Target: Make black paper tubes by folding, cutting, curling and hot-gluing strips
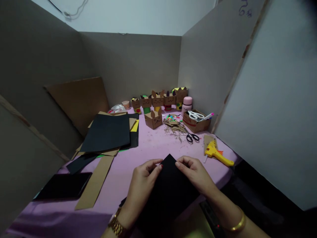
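A sheet of black paper (170, 185) is held up in front of me at the table's near edge, one corner pointing away. My left hand (146, 178) pinches its left edge close to that corner, between thumb and fingers. On the opposite edge, my right hand (194, 172) grips the paper the same way. The lower part of the sheet runs into dark shadow, so its near end is hard to make out. Beyond the hands lie black-handled scissors (192, 136) and a yellow glue gun (218, 153) on a cardboard piece.
Black and brown sheets (106, 132) are stacked at left, near a cardboard strip (96, 185) and a black tablet-like device (63, 185). Cardboard animal figures (158, 99) line the back, with a small cardboard head (153, 119) before them. Paper scraps (173, 125) lie beside a box of tools (196, 125).
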Motion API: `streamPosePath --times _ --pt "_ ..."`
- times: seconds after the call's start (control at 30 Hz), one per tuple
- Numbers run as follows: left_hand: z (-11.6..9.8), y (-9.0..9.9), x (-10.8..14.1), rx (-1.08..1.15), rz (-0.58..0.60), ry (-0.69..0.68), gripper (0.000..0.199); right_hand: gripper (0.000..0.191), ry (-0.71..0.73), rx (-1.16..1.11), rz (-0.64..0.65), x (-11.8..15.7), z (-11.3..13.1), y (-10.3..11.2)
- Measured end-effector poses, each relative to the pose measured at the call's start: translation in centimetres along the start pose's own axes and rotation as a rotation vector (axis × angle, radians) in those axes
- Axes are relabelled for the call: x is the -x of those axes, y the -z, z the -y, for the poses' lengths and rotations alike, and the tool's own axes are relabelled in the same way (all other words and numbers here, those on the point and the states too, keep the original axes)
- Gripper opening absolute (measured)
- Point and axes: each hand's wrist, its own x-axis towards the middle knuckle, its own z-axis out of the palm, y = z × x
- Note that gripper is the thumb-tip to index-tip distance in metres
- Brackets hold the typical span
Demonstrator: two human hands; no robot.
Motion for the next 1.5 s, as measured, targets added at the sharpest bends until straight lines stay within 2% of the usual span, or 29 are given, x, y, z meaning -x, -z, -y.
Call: streamPosePath --times 0.13,0.47,0.93,1.17,1.5 --pt "0.3 0.0 -0.3 0.029 0.032 0.051 0.031 0.026 -0.030 -0.005 -0.031 0.0 0.0 0.0" --pt "0.1 0.0 -0.3 0.080 0.057 0.069 0.027 0.021 -0.012 0.010 0.000 0.0 0.3 0.2" --pt "-1.0 -0.1 0.1 0.037 0.059 -0.023 0.025 0.023 -0.011 0.029 -0.042 -0.1 0.3 0.2" --pt "-1.7 -1.3 0.2 -0.139 -0.043 -0.160 0.026 0.023 -0.003 0.008 -0.016 0.1 0.4 -0.1" --pt "-1.7 -1.9 0.2 -0.212 -0.111 -0.209 0.020 0.022 0.010 0.025 -0.017 0.5 0.7 -0.3"
